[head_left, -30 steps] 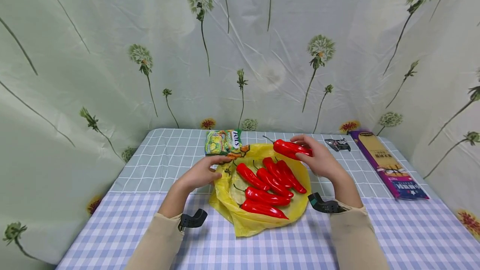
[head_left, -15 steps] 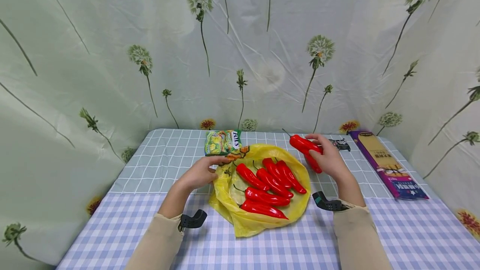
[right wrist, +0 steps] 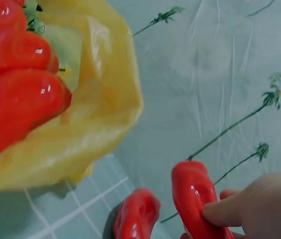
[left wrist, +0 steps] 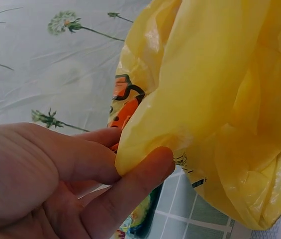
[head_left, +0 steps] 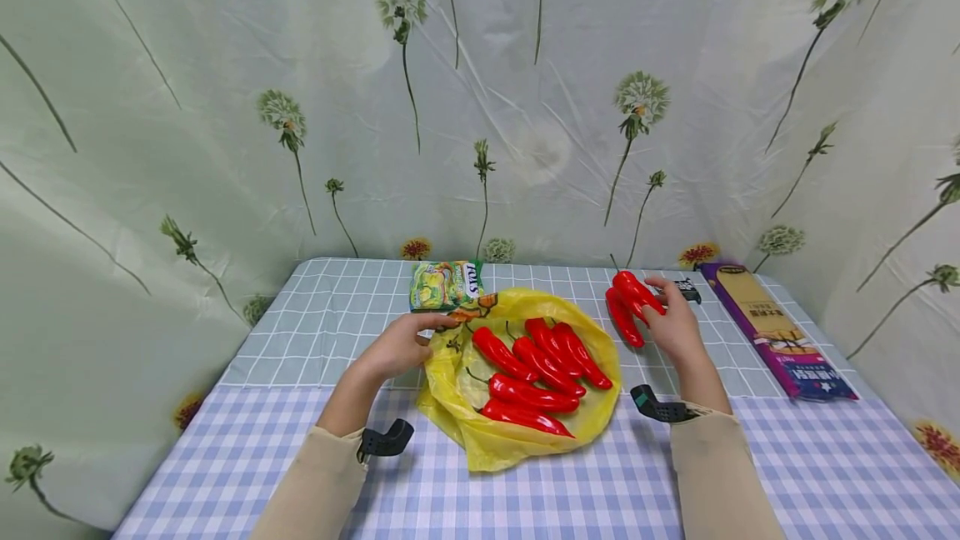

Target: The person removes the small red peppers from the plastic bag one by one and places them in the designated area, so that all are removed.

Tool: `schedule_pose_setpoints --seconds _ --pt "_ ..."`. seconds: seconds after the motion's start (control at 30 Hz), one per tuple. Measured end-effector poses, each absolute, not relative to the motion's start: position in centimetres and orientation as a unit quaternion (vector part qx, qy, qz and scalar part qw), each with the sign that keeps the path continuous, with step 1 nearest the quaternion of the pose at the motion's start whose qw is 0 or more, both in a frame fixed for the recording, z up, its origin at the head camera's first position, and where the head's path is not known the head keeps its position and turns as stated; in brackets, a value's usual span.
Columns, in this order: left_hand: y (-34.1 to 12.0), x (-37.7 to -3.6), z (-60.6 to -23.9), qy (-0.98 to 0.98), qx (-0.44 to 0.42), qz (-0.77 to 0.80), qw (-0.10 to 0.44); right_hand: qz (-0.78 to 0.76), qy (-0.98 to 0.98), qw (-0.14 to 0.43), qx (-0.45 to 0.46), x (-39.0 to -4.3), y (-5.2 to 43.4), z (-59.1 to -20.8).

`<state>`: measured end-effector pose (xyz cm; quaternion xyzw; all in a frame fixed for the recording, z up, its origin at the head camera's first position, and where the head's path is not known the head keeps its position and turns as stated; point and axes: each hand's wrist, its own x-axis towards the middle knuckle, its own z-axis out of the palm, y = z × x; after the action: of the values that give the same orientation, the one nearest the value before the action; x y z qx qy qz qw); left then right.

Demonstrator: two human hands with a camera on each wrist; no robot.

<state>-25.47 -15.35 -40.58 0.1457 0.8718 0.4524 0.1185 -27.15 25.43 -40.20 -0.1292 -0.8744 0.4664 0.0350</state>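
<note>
Pinched a red pepper [head_left: 637,292] between thumb and fingers of the right hand [head_left: 677,323], just to the right of the bag; saw its lower end covered by the hand from the head, and cut off by the bottom edge in the right wrist view. Could not judge its height over the grey-green cloth [head_left: 337,323]. Found a second pepper [head_left: 623,322] lying on that cloth just beside, partly hidden behind the first from the head; could not make out any contact between the two. Pinched the edge of the yellow bag [head_left: 487,452] between thumb and fingers of the left hand [head_left: 397,348] (plain in the left wrist view, hard to make out from the head). Counted six more red peppers [head_left: 550,365] inside the bag, some overlapping, and cropped at the left edge in the right wrist view. Noted a green packet [head_left: 442,285] just behind the bag, reduced to a sliver below the left hand in the left wrist view. Made out a small black packet [head_left: 688,290], partly covered by the right hand, and a long purple packet [head_left: 780,332] farther right, with small print too fine to read. Wore beige sleeves [head_left: 311,482], cut off at the bottom edge.
</note>
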Motion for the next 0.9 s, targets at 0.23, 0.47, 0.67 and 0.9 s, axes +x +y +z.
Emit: schedule_pose_setpoints --seconds 0.23,0.47,0.67,0.9 --pt "-15.2 -25.1 -40.1 0.857 0.131 0.482 0.124 0.459 -0.873 0.062 -0.155 -27.9 26.4 -41.9" --pt "-15.1 -24.9 -39.8 0.858 0.122 0.483 0.127 0.448 -0.878 0.083 -0.146 -28.0 26.8 -43.0" --pt "-14.9 -24.9 -39.8 0.868 0.141 0.455 0.136 0.427 -0.890 0.072 -0.144 -28.1 26.8 -43.6" --pt "-14.7 -24.9 -39.9 0.878 0.143 0.437 0.136 0.408 -0.900 0.058 -0.140 -28.1 26.6 -43.7"
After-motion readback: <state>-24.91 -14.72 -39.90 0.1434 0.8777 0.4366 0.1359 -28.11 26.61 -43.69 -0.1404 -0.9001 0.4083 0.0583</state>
